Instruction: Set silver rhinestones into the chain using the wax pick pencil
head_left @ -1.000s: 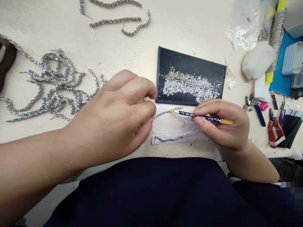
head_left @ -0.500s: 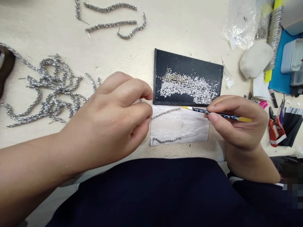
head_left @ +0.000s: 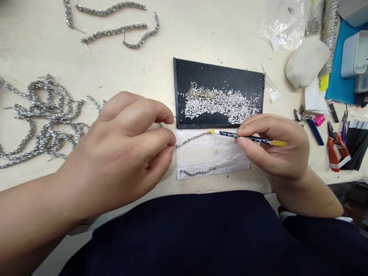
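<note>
Closed fingers of my left hand [head_left: 135, 142] pinch one end of a thin silver beaded strand [head_left: 194, 139], which slants up to the right over a white cloth [head_left: 230, 157]. My right hand [head_left: 276, 145] grips a dark patterned picking pencil [head_left: 228, 134] with yellow ends. Its yellow tip meets the free end of the strand; whether a stone sits on it is too small to tell. Just beyond the cloth lies a black ribbed tray [head_left: 218, 73] strewn with tiny silver rhinestones [head_left: 224, 105]. A second short strand [head_left: 198, 172] rests along the cloth's near edge.
A heap of silver beaded strands [head_left: 48, 119] lies left, with several single ones [head_left: 115, 32] farther back. To the right are a white stone-like lump [head_left: 307, 63], red-handled pliers [head_left: 337, 151], a clear plastic bag [head_left: 284, 23] and a blue mat [head_left: 335, 92] bearing containers.
The view has shifted so that most things appear farther left. The pencil tip has moved slightly onto the strand's end. Both hands keep their grips.
</note>
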Demonstrator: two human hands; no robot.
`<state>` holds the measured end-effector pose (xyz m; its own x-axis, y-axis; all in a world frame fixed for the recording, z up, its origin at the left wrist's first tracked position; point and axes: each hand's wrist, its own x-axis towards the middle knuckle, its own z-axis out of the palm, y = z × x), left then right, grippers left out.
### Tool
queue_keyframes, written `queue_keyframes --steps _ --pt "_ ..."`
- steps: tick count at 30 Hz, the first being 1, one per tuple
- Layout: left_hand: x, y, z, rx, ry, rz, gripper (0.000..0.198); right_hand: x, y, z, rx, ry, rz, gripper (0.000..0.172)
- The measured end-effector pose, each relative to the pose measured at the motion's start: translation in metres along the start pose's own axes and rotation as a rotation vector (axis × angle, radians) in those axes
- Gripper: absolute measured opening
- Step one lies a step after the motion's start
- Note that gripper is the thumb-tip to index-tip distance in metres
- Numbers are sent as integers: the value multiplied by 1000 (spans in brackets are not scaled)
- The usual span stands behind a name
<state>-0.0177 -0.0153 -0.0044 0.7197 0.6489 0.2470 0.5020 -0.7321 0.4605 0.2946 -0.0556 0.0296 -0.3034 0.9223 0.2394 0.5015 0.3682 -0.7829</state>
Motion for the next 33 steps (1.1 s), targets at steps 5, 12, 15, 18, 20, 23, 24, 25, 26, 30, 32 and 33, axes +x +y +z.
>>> queue_keyframes --steps 5,12,15,18,20,23,24,25,26,30,32,33 --pt "0 2 -4 15 9 1 11 1 -2 -1 -22 -5 17 17" --pt "2 4 -5 20 8 4 8 1 -4 -2 -32 -29 -14 19" --pt "2 3 -4 23 9 2 8 1 -6 -3 -34 -33 -1 18" --pt "1 2 -3 17 1 -10 8 1 -7 -3 -31 -35 5 18" --pt "0 2 -2 8 1 -20 8 1 -6 -3 -26 -35 3 18" --pt "0 1 1 -2 6 -25 10 0 -5 -3 -25 -30 -5 18" --pt "0 1 1 -2 -1 -23 11 0 -4 -3 -26 -28 -6 18" --pt "1 1 0 6 5 -20 12 0 -4 -3 -28 -25 -6 18" --pt "1 1 -1 13 2 -19 12 0 -3 -3 -30 -21 -3 18" --pt "1 2 -5 30 -14 -27 10 0 -3 -4 -47 -3 -12 18" --pt "1 2 -6 35 -20 -21 8 1 -4 -5 -61 1 -15 18" --pt "1 1 -6 40 -17 -20 8 1 -4 -5 -66 5 -13 17"
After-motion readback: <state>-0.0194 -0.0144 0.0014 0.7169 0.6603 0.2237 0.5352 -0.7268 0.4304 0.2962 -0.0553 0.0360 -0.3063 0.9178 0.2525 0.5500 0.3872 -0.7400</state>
